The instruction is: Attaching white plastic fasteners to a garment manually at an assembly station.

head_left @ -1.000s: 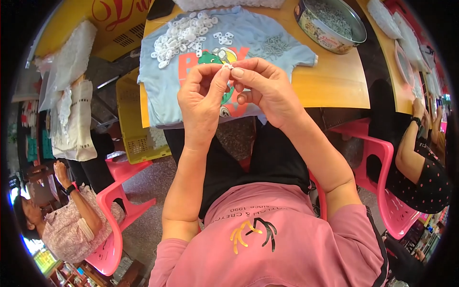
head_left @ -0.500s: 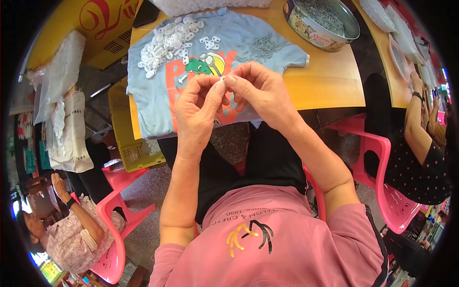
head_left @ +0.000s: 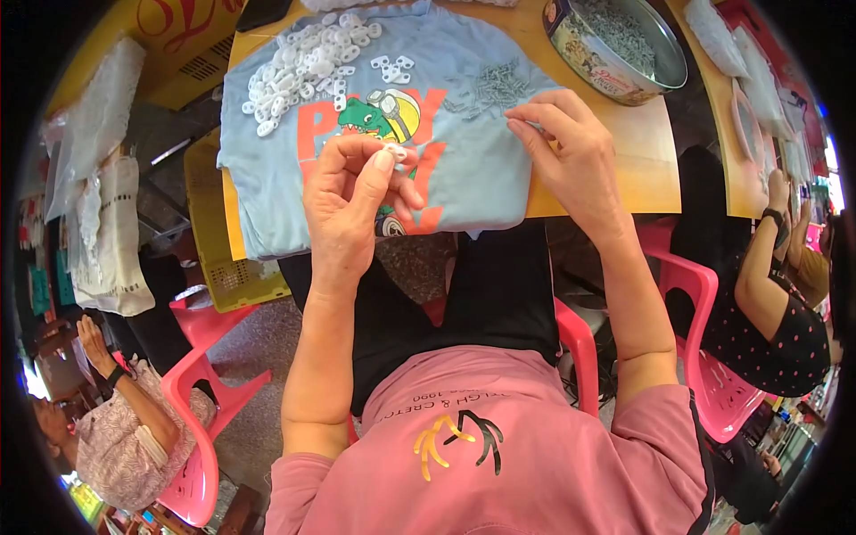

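My left hand (head_left: 352, 192) pinches a small white plastic piece with holes (head_left: 395, 152) between thumb and forefinger, above a light blue shirt (head_left: 481, 201) spread on the table. To the right, my right hand (head_left: 575, 156) hovers over the shirt's edge with fingers bent. Its thumb and forefinger tips are a little apart, and nothing shows between them. Just beyond those tips lies a pile of small grey screws (head_left: 499, 85). Many more white plastic pieces (head_left: 303, 67) are heaped at the shirt's far left, with a small separate group (head_left: 392, 69) beside them.
A round tin (head_left: 606, 67) full of grey screws stands at the far right of the wooden table (head_left: 646, 156). A yellow crate (head_left: 227, 259) sits below the table's left side. Pink chairs (head_left: 700, 294) stand on both sides, with other people seated there.
My right hand has left the left hand and moved right, close to the screw pile. My left hand still holds the white plastic piece. A screw near the shirt print is no longer in sight.
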### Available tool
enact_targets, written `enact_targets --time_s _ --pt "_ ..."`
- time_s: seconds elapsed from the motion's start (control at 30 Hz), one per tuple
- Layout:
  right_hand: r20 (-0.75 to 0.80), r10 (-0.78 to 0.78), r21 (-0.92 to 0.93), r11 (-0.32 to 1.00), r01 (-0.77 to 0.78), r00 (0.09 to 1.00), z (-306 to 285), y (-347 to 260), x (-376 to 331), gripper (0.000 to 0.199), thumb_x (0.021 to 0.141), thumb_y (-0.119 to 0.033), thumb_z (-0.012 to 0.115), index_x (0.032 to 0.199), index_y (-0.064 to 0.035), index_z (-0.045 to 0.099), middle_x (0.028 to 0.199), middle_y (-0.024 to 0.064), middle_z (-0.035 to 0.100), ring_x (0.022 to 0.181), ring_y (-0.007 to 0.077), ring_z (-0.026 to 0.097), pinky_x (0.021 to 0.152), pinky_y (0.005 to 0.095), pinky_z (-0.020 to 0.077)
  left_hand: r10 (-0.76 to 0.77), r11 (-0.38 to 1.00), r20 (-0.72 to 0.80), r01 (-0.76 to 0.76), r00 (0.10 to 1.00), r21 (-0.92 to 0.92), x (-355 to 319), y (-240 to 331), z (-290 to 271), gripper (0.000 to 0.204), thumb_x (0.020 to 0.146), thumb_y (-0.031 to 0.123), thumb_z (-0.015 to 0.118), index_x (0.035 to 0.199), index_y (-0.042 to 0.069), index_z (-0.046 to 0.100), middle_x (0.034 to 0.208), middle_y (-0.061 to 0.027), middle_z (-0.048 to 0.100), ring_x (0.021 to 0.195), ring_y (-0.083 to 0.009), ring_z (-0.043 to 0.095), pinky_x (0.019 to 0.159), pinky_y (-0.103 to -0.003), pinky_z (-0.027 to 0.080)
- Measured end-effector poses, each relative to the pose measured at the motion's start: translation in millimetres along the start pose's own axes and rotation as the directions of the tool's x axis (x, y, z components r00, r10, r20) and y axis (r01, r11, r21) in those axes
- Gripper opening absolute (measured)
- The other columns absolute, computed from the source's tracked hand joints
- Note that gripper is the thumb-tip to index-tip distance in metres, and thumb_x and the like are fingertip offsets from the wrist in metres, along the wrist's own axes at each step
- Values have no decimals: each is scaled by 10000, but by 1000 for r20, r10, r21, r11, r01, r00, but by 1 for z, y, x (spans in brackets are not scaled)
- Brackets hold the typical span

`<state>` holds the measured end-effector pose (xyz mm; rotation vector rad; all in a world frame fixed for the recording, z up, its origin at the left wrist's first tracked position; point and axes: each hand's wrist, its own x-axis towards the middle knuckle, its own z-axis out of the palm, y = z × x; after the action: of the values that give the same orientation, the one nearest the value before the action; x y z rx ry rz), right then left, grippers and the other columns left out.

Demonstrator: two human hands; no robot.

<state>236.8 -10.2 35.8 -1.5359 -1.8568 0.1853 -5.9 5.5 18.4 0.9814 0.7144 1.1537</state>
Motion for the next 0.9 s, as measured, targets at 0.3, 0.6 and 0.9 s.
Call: enact_targets --time_s 0.3,0.6,0.9 --pt "71 -224 -131 964 232 972 9 -11 15 115 794 -67 717 908 -76 716 864 52 608 807 232 603 683 346 488 -8 1000 9 8 1000 16 0 -2 -1 80 958 62 568 1014 7 550 913 -131 659 601 -137 625 492 -232 499" --pt "209 -234 -75 964 254 950 3 -17 8 183 806 -36 689 979 -94 705 987 62 599 821 231 601 693 339 490 -10 1000 7 10 1000 6 0 -2 -2 87 955 58 566 1020 1 556 904 -120 658 603 -131 618 494 -232 492" --pt "107 -162 -67 983 170 981 2 -12 6 118 803 -46 713 917 -42 684 908 80 614 795 238 621 682 333 501 3 1000 40 -2 999 -15 1 -1 -4 97 962 77 548 1001 -12 555 889 -124 660 610 -138 618 505 -243 496"
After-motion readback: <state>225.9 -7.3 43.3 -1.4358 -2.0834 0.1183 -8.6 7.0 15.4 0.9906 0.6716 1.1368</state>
